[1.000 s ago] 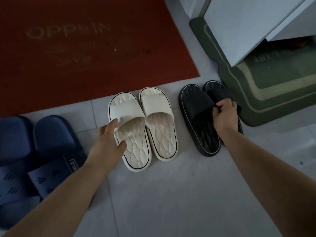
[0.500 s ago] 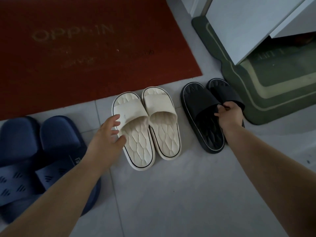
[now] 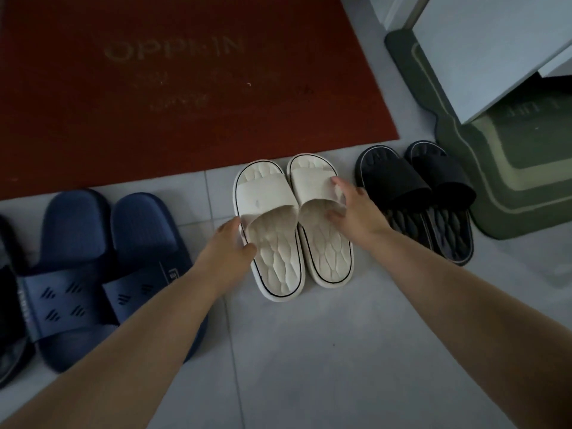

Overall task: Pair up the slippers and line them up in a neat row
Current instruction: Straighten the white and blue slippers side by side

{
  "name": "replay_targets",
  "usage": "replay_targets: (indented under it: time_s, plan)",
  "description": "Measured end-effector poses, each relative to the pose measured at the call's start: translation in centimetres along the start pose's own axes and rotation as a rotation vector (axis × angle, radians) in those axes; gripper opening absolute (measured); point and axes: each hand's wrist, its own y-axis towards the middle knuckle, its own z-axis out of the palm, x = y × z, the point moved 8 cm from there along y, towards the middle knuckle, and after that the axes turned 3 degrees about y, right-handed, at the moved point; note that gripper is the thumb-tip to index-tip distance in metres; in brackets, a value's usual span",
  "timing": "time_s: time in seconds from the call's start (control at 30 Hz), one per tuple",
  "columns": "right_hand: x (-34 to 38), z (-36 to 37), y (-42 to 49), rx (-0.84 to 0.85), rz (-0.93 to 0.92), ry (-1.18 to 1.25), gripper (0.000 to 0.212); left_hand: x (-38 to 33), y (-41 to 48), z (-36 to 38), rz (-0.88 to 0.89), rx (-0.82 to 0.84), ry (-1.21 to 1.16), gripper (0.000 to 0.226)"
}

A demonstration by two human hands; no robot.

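Blue slippers far left on floor, paired, toes toward red mat. Left hand grips outer rim of cream slippers, thumb on insole. Cream pair mid-row, side by side, long axes running away from person, toes near mat edge, heels toward wrists. Right hand pinches strap of other cream slipper, thumb beneath. Each hand on own slipper, neither nearer. Black slippers just beside, against green mat. Likely next: even out gaps.

Open tile floor before white slippers, red mat behind.
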Motion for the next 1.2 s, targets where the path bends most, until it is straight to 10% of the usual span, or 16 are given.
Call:
replay_targets:
  time_s: [0.33,0.57,0.7,0.9,1.2]
  plan:
    - [-0.9,-0.9,-0.8,-0.007,0.014,0.031,0.061,-0.5,-0.2,1.5,0.085,0.174,-0.163,0.035]
    - [7.5,-0.1,-4.5,-0.192,-0.244,-0.057,0.06,4.3,-0.5,-10.4,0.046,0.16,0.814,0.07]
    - [15.6,6.8,-7.8,0.177,-0.542,-0.045,0.052,11.9,-3.8,-14.4,-0.271,0.312,1.066,0.087]
    - [23.1,15.1,-8.9,0.615,-0.67,-0.247,0.091,11.7,-4.2,-11.7,0.064,0.166,0.831,0.061]
    - [22.7,17.8,-8.3,0.899,-0.104,0.472,0.068,10.1,-5.1,-10.2,0.417,0.25,1.188,0.044]
